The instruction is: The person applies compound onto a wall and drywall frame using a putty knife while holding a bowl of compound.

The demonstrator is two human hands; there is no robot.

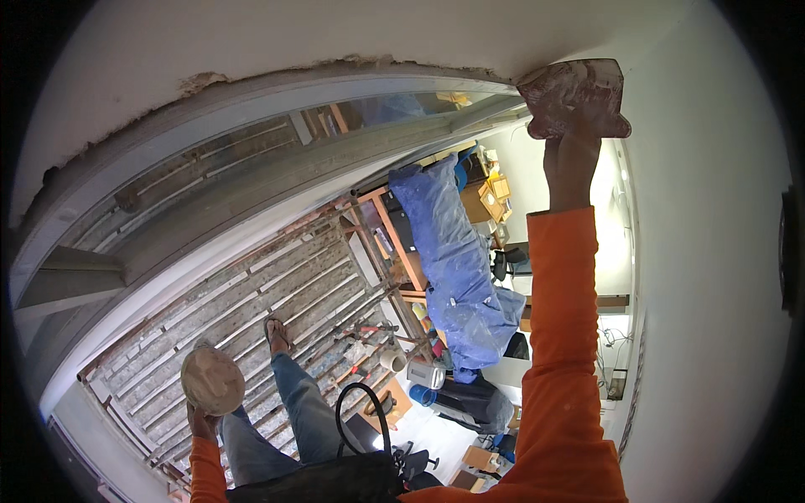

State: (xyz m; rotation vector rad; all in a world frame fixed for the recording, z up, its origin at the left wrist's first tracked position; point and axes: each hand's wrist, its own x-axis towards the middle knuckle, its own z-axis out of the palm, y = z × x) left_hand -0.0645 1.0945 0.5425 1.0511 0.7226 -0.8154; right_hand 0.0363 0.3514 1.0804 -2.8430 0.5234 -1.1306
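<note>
My right arm is stretched up in an orange sleeve. My right hand grips a wide, flat, reddish-brown putty spreader, smeared with pale filler. The spreader is at the corner where the upper white wall meets the end of the window frame; whether its edge touches the surface, I cannot tell. Low at the left, my left hand is closed on the near side of a round bowl, coated with pale, plaster-like stuff. Its fingers are partly hidden beneath the bowl.
I stand on a slatted scaffold platform with gaps between its boards. Rough, broken plaster runs along the frame. Below at the right are a shelf under a blue tarp, a white mug-like pot, a blue bucket and boxes.
</note>
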